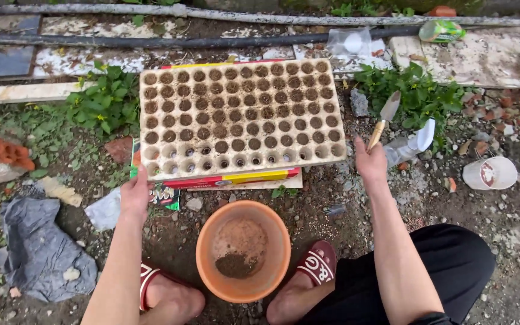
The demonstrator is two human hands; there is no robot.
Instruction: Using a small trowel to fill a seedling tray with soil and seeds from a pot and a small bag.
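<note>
down by our feet sits the orange bowl [243,251], a little soil left in it. our right hand [371,161] is closed on a trowel [384,120], blade pointing up and away. our left hand [135,194] seems to grip the seed tray's [239,117] near-left corner; the tray lies between both hands.

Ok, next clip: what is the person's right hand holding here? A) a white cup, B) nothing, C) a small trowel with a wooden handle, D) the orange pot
C: the right hand has its grip closed on the wooden handle of a small trowel, blade pointing up and away beside the seed tray, while the orange pot sits untouched between the feet.
</note>
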